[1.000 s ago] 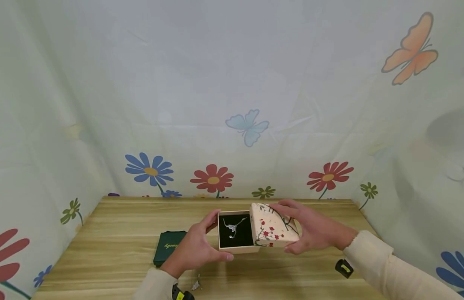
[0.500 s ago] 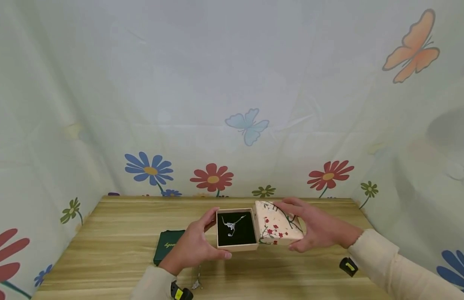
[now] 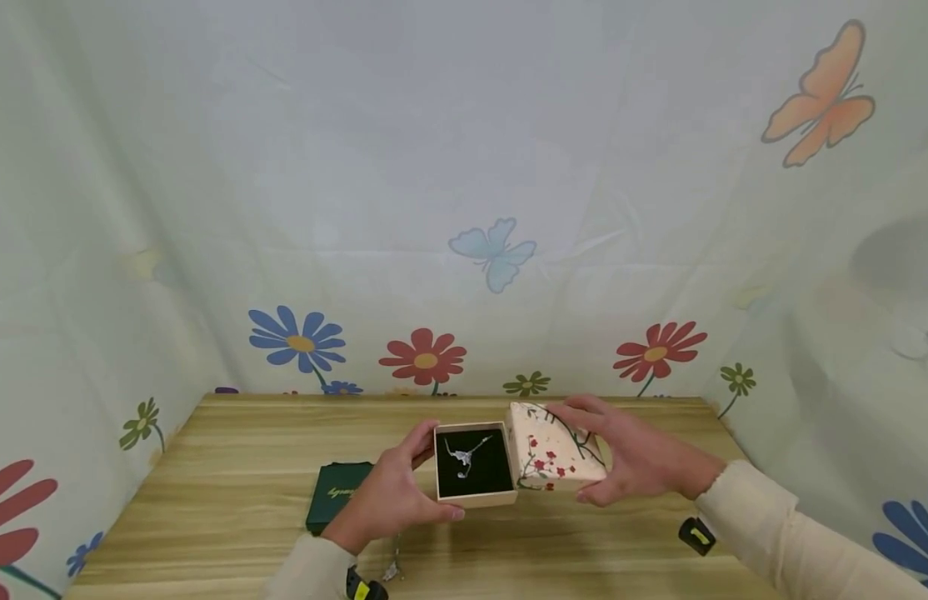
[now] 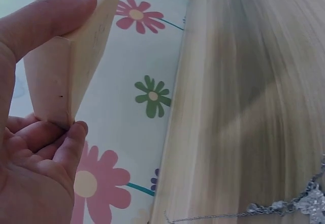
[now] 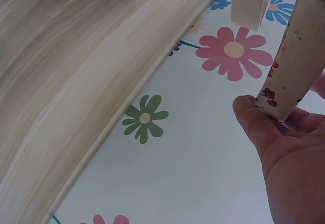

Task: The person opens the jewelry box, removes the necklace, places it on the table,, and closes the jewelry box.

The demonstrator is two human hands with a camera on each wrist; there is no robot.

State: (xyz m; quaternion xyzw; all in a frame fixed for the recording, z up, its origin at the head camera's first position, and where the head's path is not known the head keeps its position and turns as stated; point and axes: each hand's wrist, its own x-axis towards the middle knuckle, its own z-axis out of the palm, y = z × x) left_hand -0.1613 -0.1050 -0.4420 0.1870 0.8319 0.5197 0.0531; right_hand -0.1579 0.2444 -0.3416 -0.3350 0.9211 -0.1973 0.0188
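My left hand (image 3: 395,492) grips the pale pink box base (image 3: 475,501) between thumb and fingers, above the table. Inside it, a silver necklace (image 3: 461,457) lies on a black pad (image 3: 494,475). In the left wrist view the thumb and fingers hold the box base (image 4: 51,82) by opposite sides. To its right, my right hand (image 3: 629,450) holds the box lid (image 3: 546,450), cream with red blossoms and dark branches. The lid stands tilted right beside the base's right edge. In the right wrist view, fingers and thumb clasp the lid (image 5: 299,56) at its sides.
A dark green pouch (image 3: 332,492) with gold lettering lies on the wooden table (image 3: 239,492), partly behind my left hand. Another silver necklace (image 3: 391,571) lies near my left wrist; its pendant shows in the left wrist view. Flower-printed cloth (image 3: 359,208) surrounds the table.
The lid has moved a little right with my right hand, off the base's right side, baring more of the black pad. The base has stayed almost in place.
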